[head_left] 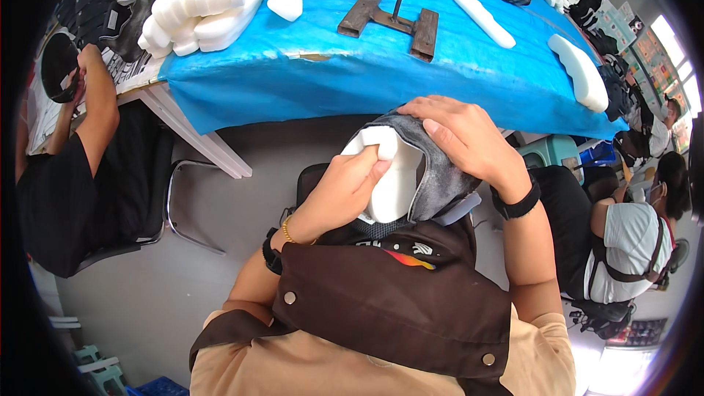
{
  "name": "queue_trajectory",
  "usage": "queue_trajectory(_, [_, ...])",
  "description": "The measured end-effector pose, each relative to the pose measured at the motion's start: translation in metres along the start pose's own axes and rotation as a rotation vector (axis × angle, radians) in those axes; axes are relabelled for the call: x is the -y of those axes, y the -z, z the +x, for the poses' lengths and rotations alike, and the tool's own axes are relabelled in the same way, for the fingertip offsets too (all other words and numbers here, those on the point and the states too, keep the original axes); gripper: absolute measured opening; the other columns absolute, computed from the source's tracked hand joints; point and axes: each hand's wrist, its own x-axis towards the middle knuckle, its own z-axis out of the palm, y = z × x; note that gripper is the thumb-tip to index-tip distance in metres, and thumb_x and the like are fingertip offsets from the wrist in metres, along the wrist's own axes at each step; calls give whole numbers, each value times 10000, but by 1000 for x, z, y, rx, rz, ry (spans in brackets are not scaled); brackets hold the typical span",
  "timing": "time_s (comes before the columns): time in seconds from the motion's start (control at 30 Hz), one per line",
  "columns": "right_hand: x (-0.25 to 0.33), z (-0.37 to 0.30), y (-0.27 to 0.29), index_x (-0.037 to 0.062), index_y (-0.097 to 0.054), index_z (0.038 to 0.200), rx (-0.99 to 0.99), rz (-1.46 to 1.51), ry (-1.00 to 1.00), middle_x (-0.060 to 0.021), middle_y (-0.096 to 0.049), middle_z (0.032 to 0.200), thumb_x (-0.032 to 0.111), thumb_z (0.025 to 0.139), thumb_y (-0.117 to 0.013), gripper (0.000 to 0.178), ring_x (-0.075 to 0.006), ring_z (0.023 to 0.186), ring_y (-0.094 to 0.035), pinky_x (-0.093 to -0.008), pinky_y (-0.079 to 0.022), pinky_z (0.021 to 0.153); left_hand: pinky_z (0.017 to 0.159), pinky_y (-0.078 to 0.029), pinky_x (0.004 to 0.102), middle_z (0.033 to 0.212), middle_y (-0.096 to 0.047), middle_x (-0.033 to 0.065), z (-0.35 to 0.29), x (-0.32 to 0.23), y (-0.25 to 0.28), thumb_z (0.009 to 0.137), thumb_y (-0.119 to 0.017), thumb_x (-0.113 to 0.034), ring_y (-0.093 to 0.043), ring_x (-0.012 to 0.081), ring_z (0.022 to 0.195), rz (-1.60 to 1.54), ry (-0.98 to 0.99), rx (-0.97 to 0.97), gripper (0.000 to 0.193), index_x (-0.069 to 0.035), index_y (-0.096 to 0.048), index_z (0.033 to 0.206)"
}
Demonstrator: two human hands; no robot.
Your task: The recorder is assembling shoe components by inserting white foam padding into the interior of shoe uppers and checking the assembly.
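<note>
Above my lap, in front of the table edge, sits a rounded grey-black fabric cover [444,180] with its opening toward me. A white foam pad [394,189] lies inside it, its upper end folded over near the rim. My left hand [339,189] is closed on the foam at the opening, fingertips partly hidden behind its edge. Over the top and right side of the cover curls my right hand [473,141], thumb apart from the fingers, gripping the fabric from outside. A lighter grey flap [458,209] sticks out at the cover's lower right.
Ahead is a table with a blue plastic covering [315,77]. On it stand a metal stand [392,20], stacked white foam pads [205,7] and loose foam pieces [480,15]. One person [66,169] works at left; another [627,242] sits at right. A chair [194,205] stands left.
</note>
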Motion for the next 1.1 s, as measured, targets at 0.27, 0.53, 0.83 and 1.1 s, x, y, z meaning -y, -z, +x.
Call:
queue_trajectory(0.27, [10,-1,-11,47,-648,1193,-65,-95,-19,-205,-666,1162,247,959,-467,356,-407,1096,-613,-479,-503,920,635,-489,268,788,-683,52,2,3,-10,978,-618,-164,-589,39,749,-640,255,-40,221,56,-639,961])
queue_trajectory(0.53, [15,-5,-20,7,-636,1203,-107,-183,-49,-231,-654,1191,235,957,-490,366,-405,1137,-603,-481,-490,952,495,-429,283,593,-622,53,12,-18,-11,878,-696,-140,-538,43,561,-130,167,-251,231,55,-655,760])
queue_trajectory(0.83, [3,5,-21,12,-614,1267,-10,-88,-46,-230,-627,1264,260,990,-441,410,-431,1188,-571,-478,-456,1026,488,-329,257,690,-563,-33,3,16,-12,1000,-560,-226,-478,44,579,-367,297,-289,288,5,-631,845])
queue_trajectory(1.1, [4,0,-22,42,-609,1280,-28,-74,-14,-185,-605,1307,289,981,-493,404,-374,1222,-560,-481,-492,970,506,-334,263,614,-532,-17,-2,12,-10,1048,-531,-290,-442,35,595,-430,210,-229,426,22,-591,765])
